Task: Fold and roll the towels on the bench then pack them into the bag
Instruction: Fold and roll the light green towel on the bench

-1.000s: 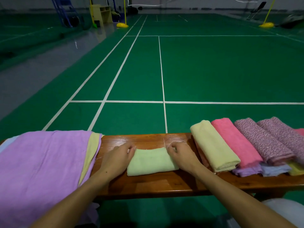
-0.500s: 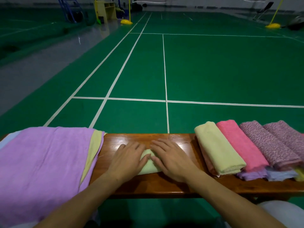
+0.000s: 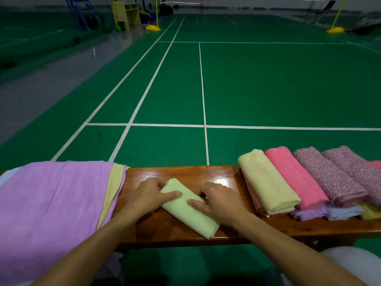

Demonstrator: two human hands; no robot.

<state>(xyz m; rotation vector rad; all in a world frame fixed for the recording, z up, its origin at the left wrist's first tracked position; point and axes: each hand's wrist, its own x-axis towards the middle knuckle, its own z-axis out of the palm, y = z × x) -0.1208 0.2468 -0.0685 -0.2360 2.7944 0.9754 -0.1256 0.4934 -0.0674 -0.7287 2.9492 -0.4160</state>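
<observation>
Green towel (image 3: 188,207) lies rolled on the bench (image 3: 206,174), mid-span, set diagonally: far end toward the left, near end at the bench's front edge.

Left hand (image 3: 149,196) rests on the roll's far left part, palm down, fingers loosely curled, thumb laid flat across the top of the cloth. Pressing more than gripping.

Right hand (image 3: 218,200) lies against the roll's right side, fingers spread and slightly bent, thumb on the cloth. Whether its fingertips tuck under the roll is hard to make out.

Left of the hands: a flat purple towel (image 3: 53,201) draped over the bench, with a yellow towel (image 3: 113,188) showing under its right edge.

Right of the hands: a row of finished rolls side by side, cream roll (image 3: 268,182), pink roll (image 3: 294,178), then two speckled mauve rolls (image 3: 329,174). They sit on other folded cloths, lilac and pale blue edges showing at the front.

Behind the bench, green court floor (image 3: 268,83) with white lines.
</observation>
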